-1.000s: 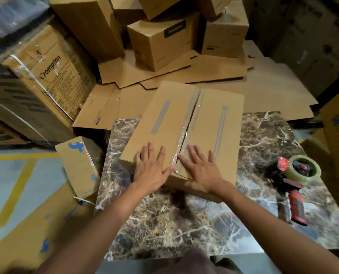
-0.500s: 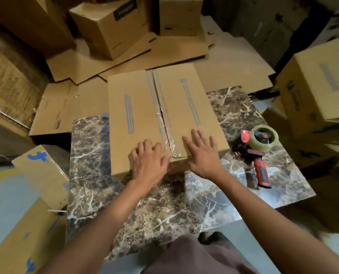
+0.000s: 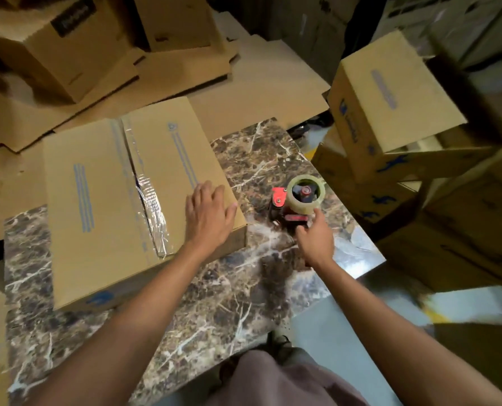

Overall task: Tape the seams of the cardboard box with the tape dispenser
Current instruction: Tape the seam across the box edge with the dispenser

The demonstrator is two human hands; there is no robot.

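Note:
A flat brown cardboard box [image 3: 97,200] lies on the marble table [image 3: 238,294], left of centre. Clear tape [image 3: 153,212] runs along its middle seam, wrinkled at the near end. My left hand [image 3: 209,215] rests flat on the box's right flap near the right edge, fingers spread. The red tape dispenser [image 3: 299,197] with its clear roll lies on the table right of the box. My right hand [image 3: 315,238] is curled over its handle, which is hidden under the hand.
Stacked brown boxes [image 3: 390,118] stand close to the table's right edge. Flattened cardboard sheets [image 3: 249,89] and more boxes [image 3: 53,45] lie behind the table. Grey floor [image 3: 346,332] shows at the near right.
My right hand left the box and moved right onto the dispenser's handle. My left hand slid from the left flap to the right flap. The view swung right.

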